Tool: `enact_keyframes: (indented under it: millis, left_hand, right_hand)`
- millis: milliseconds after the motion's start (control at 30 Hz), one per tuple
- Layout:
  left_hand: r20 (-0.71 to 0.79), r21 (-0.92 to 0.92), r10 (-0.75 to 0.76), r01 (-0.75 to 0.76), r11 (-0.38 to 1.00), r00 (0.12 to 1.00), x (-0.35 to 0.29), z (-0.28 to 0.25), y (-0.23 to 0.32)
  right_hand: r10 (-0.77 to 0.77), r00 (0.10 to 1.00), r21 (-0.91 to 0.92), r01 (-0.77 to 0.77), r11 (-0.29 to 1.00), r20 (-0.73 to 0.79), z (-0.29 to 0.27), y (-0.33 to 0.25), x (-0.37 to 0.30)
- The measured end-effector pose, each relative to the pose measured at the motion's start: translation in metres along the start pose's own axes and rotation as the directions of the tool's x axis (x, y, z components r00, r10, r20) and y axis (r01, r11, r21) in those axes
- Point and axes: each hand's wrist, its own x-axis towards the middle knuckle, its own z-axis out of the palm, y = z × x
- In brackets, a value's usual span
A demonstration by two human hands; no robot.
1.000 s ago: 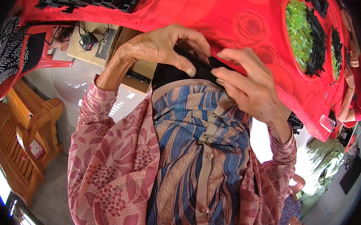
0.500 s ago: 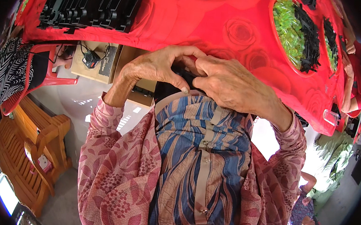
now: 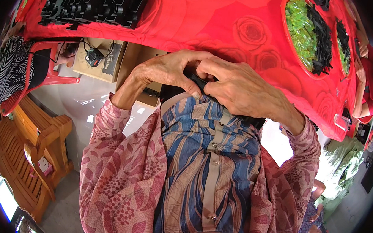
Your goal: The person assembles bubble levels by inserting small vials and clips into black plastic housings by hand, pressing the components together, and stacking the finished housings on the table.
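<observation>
Just in front of my waist, by the near edge of the red tabletop, my two hands meet. My left hand (image 3: pixel 172 68) is curled, thumb pointing down toward my shirt front. My right hand (image 3: pixel 240 86) is closed, with thumb and bent forefinger pinched together beside the left fingers. A dark piece, apparently black plastic (image 3: pixel 197 80), shows between them; the fingers cover most of it, so its shape is hidden. On the table beyond my left hand lies a row of long black plastic parts (image 3: pixel 97 4).
A rose-patterned red cloth (image 3: pixel 210 20) covers the table. At right stands a red-rimmed tray (image 3: pixel 287 37) of yellow-green pieces and black parts, with another person's arm (image 3: pixel 360 85) beyond. Cardboard box (image 3: pixel 97 65), red chair (image 3: pixel 47 70) and wooden bench (image 3: pixel 32 157) are at left.
My hands have shifted slightly, and more of the dark piece shows between them. The right fingers have tilted a little; both hands stay together.
</observation>
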Motion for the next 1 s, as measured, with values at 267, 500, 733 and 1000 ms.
enact_keyframes:
  millis: [267, 500, 733, 1000]
  left_hand:
    - [-0.250, -0.072, -0.006, -0.012, 0.997, 0.968, -0.017, 0.001, 0.001]
    - [-0.606, -0.123, 0.139, -0.265, 0.956, 0.783, -0.002, 0.043, -0.008]
    - [-0.724, -0.209, 0.086, -0.336, 0.918, 0.685, 0.011, 0.062, -0.013]
    - [-0.602, -0.202, 0.005, -0.158, 0.967, 0.798, 0.009, 0.075, 0.006]
  right_hand:
    - [0.119, 0.824, 0.042, -0.116, 0.992, -0.553, -0.043, -0.010, -0.022]
    - [0.203, 0.447, 0.043, -0.343, 0.938, -0.871, -0.023, -0.032, -0.035]
    - [0.156, 0.195, 0.041, -0.493, 0.869, -0.968, -0.012, -0.004, -0.038]
    - [0.645, 0.279, 0.659, -0.052, 0.750, -0.712, -0.012, 0.007, -0.033]
